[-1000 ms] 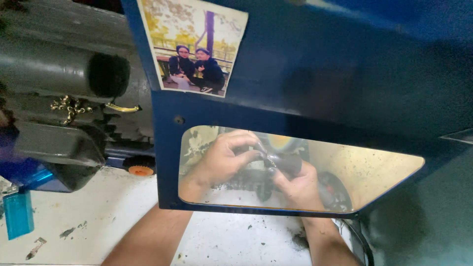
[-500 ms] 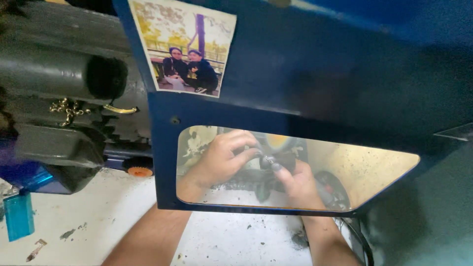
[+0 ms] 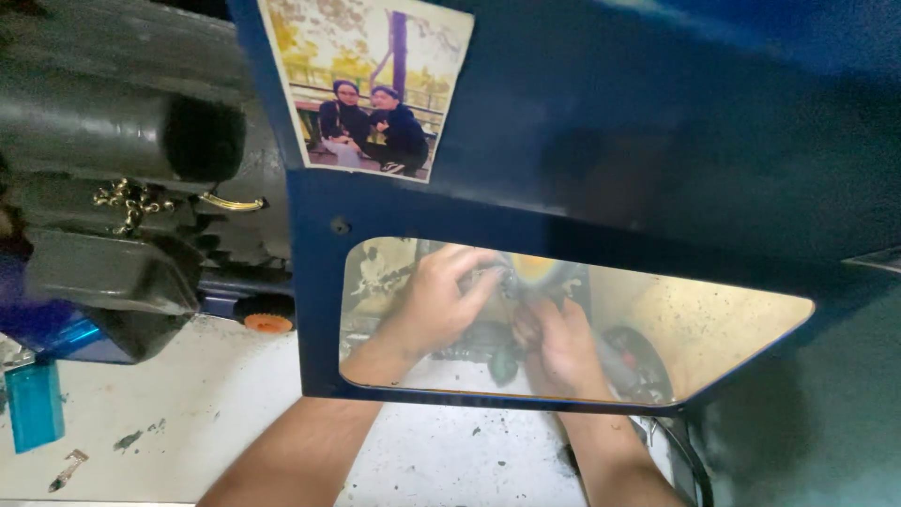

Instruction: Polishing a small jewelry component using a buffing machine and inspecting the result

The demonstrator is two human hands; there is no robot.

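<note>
I look through a clear yellowish window [image 3: 732, 329] set in a dark blue shield [image 3: 601, 141]. Behind it, my left hand [image 3: 434, 305] curls its fingers around a small dark metal part [image 3: 502, 282] at the top of a machine. Just to the right and lower, my right hand [image 3: 563, 347] grips a dark part of the same assembly [image 3: 502, 361]. The two hands nearly touch. Glare and the tinted pane blur what exactly each hand holds. Both forearms pass under the lower edge of the shield.
A printed photo [image 3: 371, 84] of two people is stuck on the shield. Left stands dark grey machinery [image 3: 103, 141] with a brass chain [image 3: 131, 202] and an orange wheel [image 3: 267, 322]. A white bench [image 3: 188, 413] carries a teal block [image 3: 36, 406]. A black cable [image 3: 690, 460] runs lower right.
My hands stay on the machine part with only small finger shifts; my right hand has dropped slightly. The view has drifted a little.
</note>
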